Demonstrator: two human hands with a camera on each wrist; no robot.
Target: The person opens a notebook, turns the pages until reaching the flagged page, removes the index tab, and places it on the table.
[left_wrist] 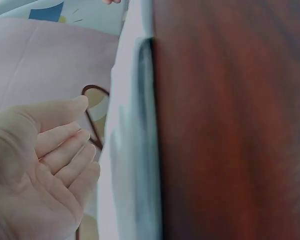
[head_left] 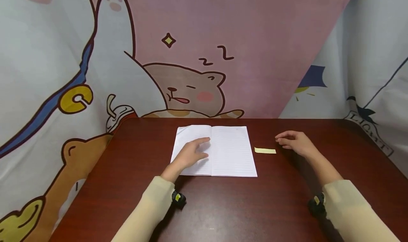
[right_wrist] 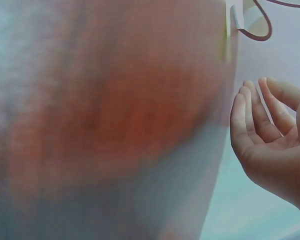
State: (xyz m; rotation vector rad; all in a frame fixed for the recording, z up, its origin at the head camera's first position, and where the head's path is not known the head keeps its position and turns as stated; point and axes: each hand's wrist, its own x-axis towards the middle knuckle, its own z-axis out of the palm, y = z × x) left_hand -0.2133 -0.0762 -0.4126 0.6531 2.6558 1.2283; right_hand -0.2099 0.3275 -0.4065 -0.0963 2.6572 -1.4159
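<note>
An open notebook (head_left: 233, 151) with lined white pages lies flat on the table. My left hand (head_left: 191, 153) is over its left page, fingers loosely bent and apart from the thumb; the left wrist view shows the palm (left_wrist: 45, 170) with nothing in it. To the right of the notebook lies a small pale yellow paper strip (head_left: 265, 150). Just beyond the strip's right end is my right hand (head_left: 296, 143), its fingers relaxed and holding nothing. In the right wrist view that hand (right_wrist: 275, 125) appears near the strip's edge (right_wrist: 225, 37), thumb and fingertips close together.
The dark reddish-brown table (head_left: 220, 206) reaches back to a hanging cloth (head_left: 261, 51) with cartoon animals. More printed cloth hangs at the left and right sides. Each wrist wears a small black camera, one (head_left: 179, 199) by the left sleeve and one (head_left: 317, 205) by the right.
</note>
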